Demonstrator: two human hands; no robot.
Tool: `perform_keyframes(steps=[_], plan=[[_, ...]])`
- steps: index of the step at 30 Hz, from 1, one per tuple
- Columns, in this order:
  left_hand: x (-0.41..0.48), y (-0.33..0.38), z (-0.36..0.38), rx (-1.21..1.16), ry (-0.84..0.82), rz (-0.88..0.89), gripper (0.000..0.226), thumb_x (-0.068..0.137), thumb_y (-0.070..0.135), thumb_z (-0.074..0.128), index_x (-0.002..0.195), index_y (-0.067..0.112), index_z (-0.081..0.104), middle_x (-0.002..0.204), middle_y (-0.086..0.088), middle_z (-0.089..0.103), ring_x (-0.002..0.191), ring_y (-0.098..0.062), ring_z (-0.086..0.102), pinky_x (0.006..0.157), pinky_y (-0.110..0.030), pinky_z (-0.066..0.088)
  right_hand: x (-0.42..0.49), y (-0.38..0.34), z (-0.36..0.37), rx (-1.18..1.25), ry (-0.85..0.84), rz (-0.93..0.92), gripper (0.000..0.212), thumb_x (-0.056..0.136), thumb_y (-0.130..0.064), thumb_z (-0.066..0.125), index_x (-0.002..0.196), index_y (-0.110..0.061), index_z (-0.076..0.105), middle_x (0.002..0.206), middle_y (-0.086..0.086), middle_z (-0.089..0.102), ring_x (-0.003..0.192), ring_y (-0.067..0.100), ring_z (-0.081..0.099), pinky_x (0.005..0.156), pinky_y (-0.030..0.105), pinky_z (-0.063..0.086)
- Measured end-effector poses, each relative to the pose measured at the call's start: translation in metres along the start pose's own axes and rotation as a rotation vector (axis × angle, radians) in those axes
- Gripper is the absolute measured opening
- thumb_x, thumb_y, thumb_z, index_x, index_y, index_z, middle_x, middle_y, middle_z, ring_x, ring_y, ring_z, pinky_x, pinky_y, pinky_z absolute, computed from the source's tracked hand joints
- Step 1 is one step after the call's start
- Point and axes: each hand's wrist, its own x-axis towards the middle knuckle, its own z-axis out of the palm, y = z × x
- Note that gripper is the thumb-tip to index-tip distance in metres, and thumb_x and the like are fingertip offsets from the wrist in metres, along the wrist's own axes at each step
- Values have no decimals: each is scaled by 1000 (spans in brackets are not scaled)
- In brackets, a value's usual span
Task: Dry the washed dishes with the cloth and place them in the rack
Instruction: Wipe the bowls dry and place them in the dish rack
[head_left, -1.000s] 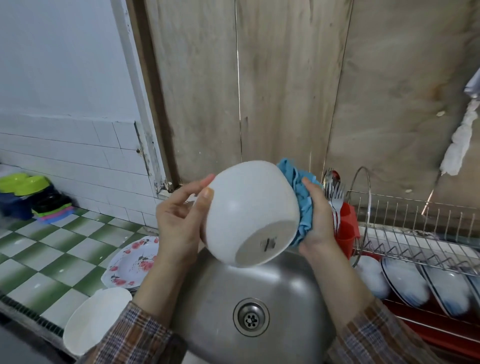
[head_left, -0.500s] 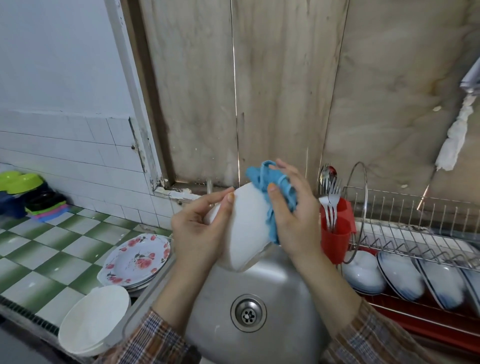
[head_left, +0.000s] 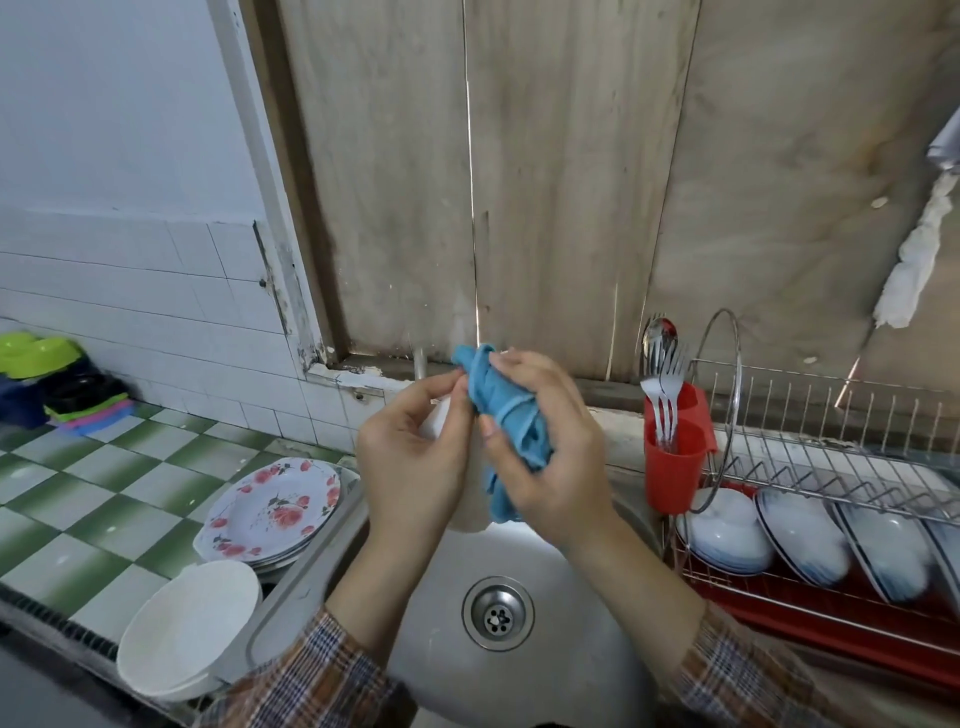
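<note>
Above the steel sink (head_left: 582, 613) I hold a white bowl (head_left: 470, 512), turned edge-on and mostly hidden between my hands. My left hand (head_left: 415, 462) grips its left side with curled fingers. My right hand (head_left: 550, 452) clutches a bunched blue cloth (head_left: 506, 423) and presses it against the bowl's right side. The wire dish rack (head_left: 841, 467) stands to the right, with several white bowls (head_left: 800, 535) leaning in its lower tier.
A red cutlery cup (head_left: 672, 462) with forks and a spoon hangs at the rack's left end. Floral plates (head_left: 275, 512) and stacked white bowls (head_left: 187, 629) sit left of the sink on the green checked counter (head_left: 78, 519). Coloured plastic ware (head_left: 47, 379) is far left.
The bowl has turned from base-towards-me to edge-on. My right hand with the cloth moved from behind the bowl to its near side, and both hands closed in around it.
</note>
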Motion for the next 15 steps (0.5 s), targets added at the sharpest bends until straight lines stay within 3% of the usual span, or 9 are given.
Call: perform_keyframes(steps=[2, 5, 8, 11, 15], plan=[[1, 2, -5, 20, -32, 36, 20, 84, 20, 75, 81, 39, 70, 78, 29, 70, 81, 5, 68, 76, -13, 50, 6, 4, -1, 250, 56, 183, 29, 84, -29, 61, 109, -15, 64, 109, 4, 65, 103, 13, 61, 91, 25, 47], [6, 9, -15, -58, -121, 34, 24, 80, 10, 75, 74, 32, 72, 70, 24, 70, 70, 9, 65, 66, -8, 46, 24, 15, -13, 625, 245, 711, 9, 76, -24, 71, 81, -17, 68, 76, -4, 71, 74, 13, 65, 72, 27, 52], [18, 11, -21, -223, -138, -15, 24, 76, 10, 78, 63, 30, 76, 64, 15, 71, 60, 3, 63, 58, -13, 48, 29, 26, -25, 854, 232, 1009, 20, 79, -27, 66, 68, -13, 74, 70, 3, 71, 64, 19, 67, 64, 27, 54], [25, 0, -18, -374, -46, -160, 17, 83, 6, 69, 70, 15, 74, 66, 10, 72, 60, -2, 65, 58, -17, 51, 22, 30, -24, 987, 330, 1025, 53, 96, -28, 47, 49, -17, 68, 56, 1, 63, 48, 14, 61, 51, 22, 51], [26, -32, -16, -547, 20, -457, 13, 88, 11, 68, 77, 10, 76, 82, -3, 74, 76, -17, 66, 73, -32, 54, 6, 35, -15, 973, 377, 996, 54, 99, -27, 43, 52, -17, 67, 51, -3, 62, 44, 10, 60, 50, 20, 49]])
